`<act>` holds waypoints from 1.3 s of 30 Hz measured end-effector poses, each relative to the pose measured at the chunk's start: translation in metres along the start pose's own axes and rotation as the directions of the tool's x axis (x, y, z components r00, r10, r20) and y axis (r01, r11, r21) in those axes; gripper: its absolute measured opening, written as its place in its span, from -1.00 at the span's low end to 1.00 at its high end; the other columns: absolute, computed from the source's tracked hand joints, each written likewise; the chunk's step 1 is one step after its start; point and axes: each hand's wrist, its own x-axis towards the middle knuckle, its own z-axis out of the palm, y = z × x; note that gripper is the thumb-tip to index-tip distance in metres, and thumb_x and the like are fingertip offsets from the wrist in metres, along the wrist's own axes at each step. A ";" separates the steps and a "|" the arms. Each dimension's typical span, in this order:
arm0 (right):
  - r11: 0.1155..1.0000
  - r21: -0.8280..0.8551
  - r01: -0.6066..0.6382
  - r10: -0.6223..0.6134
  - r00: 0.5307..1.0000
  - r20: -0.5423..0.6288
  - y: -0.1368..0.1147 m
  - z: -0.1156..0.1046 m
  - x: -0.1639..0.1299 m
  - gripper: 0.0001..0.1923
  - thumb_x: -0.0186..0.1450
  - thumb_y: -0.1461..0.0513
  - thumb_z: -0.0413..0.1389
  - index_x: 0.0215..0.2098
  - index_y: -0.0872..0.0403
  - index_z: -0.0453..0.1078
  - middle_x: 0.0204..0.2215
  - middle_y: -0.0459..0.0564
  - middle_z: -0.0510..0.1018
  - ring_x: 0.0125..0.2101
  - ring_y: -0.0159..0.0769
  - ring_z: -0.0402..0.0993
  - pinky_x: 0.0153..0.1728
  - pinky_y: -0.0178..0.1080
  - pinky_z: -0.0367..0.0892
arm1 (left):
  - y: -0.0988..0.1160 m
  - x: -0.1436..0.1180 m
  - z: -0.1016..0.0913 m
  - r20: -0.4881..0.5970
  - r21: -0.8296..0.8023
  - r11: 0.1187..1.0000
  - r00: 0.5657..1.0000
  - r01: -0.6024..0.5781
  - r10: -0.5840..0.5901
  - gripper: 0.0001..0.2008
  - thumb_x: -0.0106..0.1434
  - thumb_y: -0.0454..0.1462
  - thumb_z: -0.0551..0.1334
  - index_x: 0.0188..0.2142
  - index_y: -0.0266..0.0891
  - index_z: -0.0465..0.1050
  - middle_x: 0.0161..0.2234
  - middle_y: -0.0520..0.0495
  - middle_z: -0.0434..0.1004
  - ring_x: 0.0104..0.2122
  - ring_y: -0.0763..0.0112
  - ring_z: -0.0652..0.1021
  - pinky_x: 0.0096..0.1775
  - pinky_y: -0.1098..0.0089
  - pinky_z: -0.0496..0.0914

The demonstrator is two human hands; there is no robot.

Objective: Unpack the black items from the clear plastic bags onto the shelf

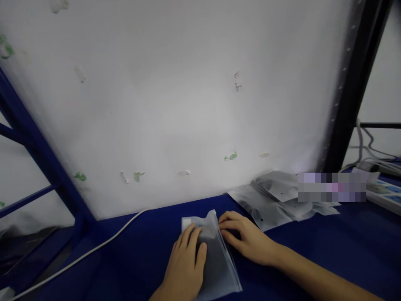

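Translucent plastic zip bag [216,265] lies beneath the left hand [187,259], which rests flat, fingers extended. Its long zip edge [227,253] slants just right of that hand; the right hand [249,239] is nearer, curled fingers at its far end, whether pinching I cannot tell.

Left hand [187,265] and right hand [249,239], both bare, with slender fingers [194,238]; the visible right forearm [313,271] is likewise bare.
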 end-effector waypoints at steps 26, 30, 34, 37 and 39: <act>0.998 -0.024 -0.062 0.066 0.934 0.352 -0.021 -0.005 -0.003 -0.28 0.21 -0.07 0.25 0.29 -0.24 0.20 0.18 0.12 0.34 0.05 0.06 0.28 0.10 0.46 -0.01 | -0.004 0.000 0.000 -0.060 -0.012 0.993 0.992 -0.115 0.114 -0.59 0.43 -0.21 0.03 0.23 -0.18 0.31 0.19 -0.19 0.43 0.16 0.14 0.46 0.11 0.03 0.43; 0.997 -0.034 -0.073 0.080 0.927 0.367 -0.020 -0.006 -0.003 -0.38 0.25 -0.01 0.22 0.26 -0.24 0.25 0.17 0.10 0.36 0.06 0.08 0.29 0.10 0.48 -0.03 | -0.002 0.000 0.000 -0.053 0.013 0.996 0.995 -0.088 0.089 -0.58 0.42 -0.19 0.04 0.22 -0.20 0.32 0.18 -0.20 0.44 0.15 0.10 0.47 0.10 0.01 0.43; 0.994 -0.066 -0.082 0.100 0.927 0.361 -0.020 -0.007 -0.003 -0.42 0.27 0.04 0.22 0.24 -0.28 0.26 0.17 0.07 0.36 0.10 0.10 0.26 0.10 0.48 -0.03 | 0.002 0.001 -0.005 0.032 0.052 0.998 0.999 -0.037 0.036 -0.54 0.43 -0.17 0.00 0.23 -0.27 0.31 0.21 -0.24 0.40 0.19 0.06 0.43 0.12 -0.05 0.40; 0.994 -0.087 -0.066 0.092 0.934 0.345 -0.019 -0.006 -0.003 -0.41 0.26 0.12 0.23 0.24 -0.25 0.26 0.17 0.05 0.37 0.07 0.03 0.28 0.11 0.38 0.03 | 0.002 0.002 -0.007 0.041 0.074 0.997 0.999 -0.025 0.022 -0.54 0.43 -0.15 0.00 0.22 -0.26 0.34 0.20 -0.23 0.41 0.19 0.05 0.43 0.13 -0.04 0.39; 0.993 -0.107 -0.051 0.083 0.942 0.325 -0.017 -0.005 -0.003 -0.40 0.24 0.16 0.24 0.24 -0.22 0.27 0.17 0.04 0.37 0.05 -0.01 0.30 0.10 0.28 0.09 | 0.002 0.003 -0.007 0.033 0.080 0.997 0.999 -0.016 0.013 -0.54 0.42 -0.15 0.00 0.21 -0.24 0.36 0.19 -0.22 0.42 0.18 0.05 0.44 0.13 -0.04 0.39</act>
